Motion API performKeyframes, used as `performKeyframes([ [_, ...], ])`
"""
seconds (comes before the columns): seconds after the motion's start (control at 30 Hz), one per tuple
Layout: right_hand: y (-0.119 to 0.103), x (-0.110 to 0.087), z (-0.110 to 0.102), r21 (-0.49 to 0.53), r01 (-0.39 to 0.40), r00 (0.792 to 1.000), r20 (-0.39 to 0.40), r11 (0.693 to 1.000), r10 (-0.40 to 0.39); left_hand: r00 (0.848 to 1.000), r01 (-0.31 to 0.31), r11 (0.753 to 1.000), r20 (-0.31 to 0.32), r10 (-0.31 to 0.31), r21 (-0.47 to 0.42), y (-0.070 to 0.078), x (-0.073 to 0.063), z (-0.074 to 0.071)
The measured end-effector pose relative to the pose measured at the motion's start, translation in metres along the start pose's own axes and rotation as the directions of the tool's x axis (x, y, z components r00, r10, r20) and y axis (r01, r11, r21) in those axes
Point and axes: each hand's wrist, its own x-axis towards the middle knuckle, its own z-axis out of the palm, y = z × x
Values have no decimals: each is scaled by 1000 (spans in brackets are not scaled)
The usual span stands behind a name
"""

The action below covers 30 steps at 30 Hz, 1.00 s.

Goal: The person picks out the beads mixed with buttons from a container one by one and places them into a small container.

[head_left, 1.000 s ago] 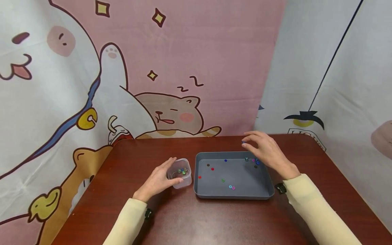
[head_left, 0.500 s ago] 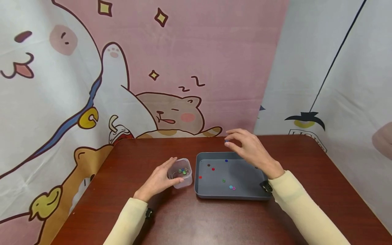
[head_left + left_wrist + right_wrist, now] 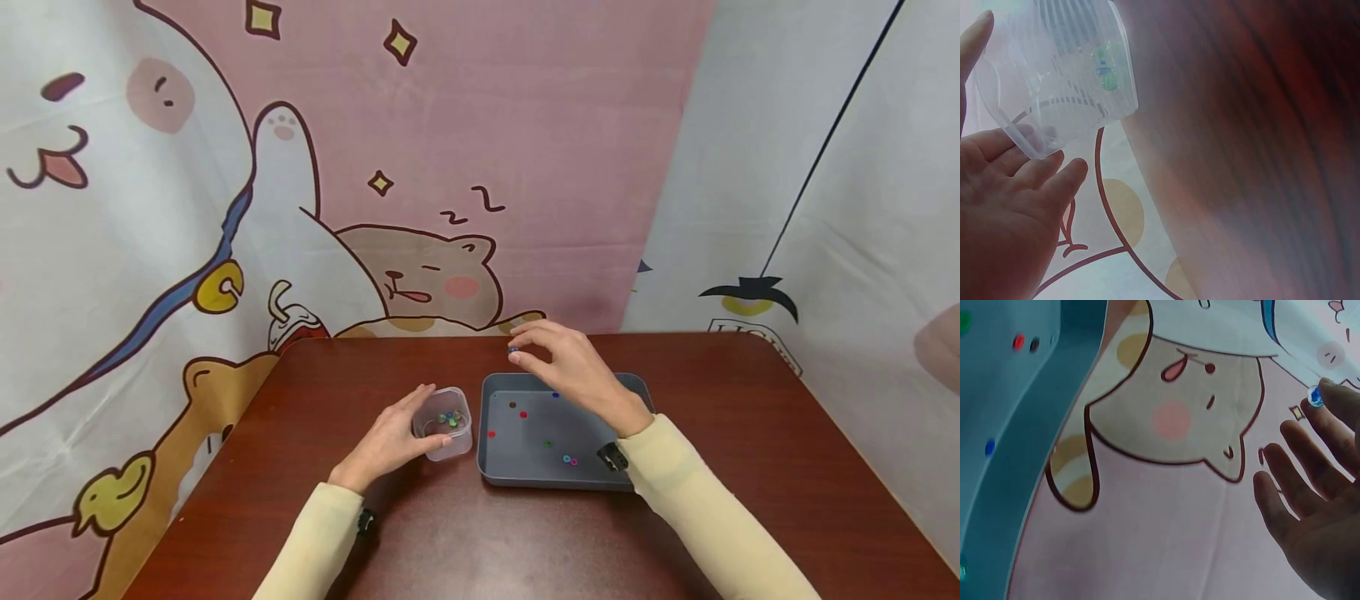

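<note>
My left hand (image 3: 386, 442) holds a small clear plastic box (image 3: 453, 450) by its side, thumb toward the front and fingers round the back. Several green and blue glass marbles (image 3: 1107, 67) lie inside it. Over the back edge of the grey tray (image 3: 517, 462), my right hand (image 3: 573, 368) pinches a clear marble with blue in it (image 3: 1315, 395) between thumb and index finger. The other right fingers spread loosely apart. The right hand and forearm hide the tray's right part in the head view.
Small coloured beads are scattered in the tray: red ones (image 3: 523, 414), a brown one (image 3: 513, 405), a green one (image 3: 548, 444), a light blue ring (image 3: 567, 459) and a pink ring (image 3: 574, 462). Behind the brown table (image 3: 480, 542) hangs a printed cloth (image 3: 570, 167).
My right hand has moved left from the tray's back right corner, carrying the marble toward the box. The left hand and box stay in place.
</note>
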Motion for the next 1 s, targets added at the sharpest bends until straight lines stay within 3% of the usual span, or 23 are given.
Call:
performKeyframes([
  [0.43, -5, 17, 42, 67, -8, 990, 142, 998, -2, 1000, -11, 1000, 13, 11, 1, -2, 3, 0],
  [0.67, -4, 23, 65, 33, 13, 958, 286, 999, -22, 999, -36, 999, 3, 36, 5, -2, 3, 0],
  [1.0, -1, 25, 86, -28, 28, 915, 403, 999, -15, 1000, -27, 1000, 6, 27, 14, -2, 1, 0],
])
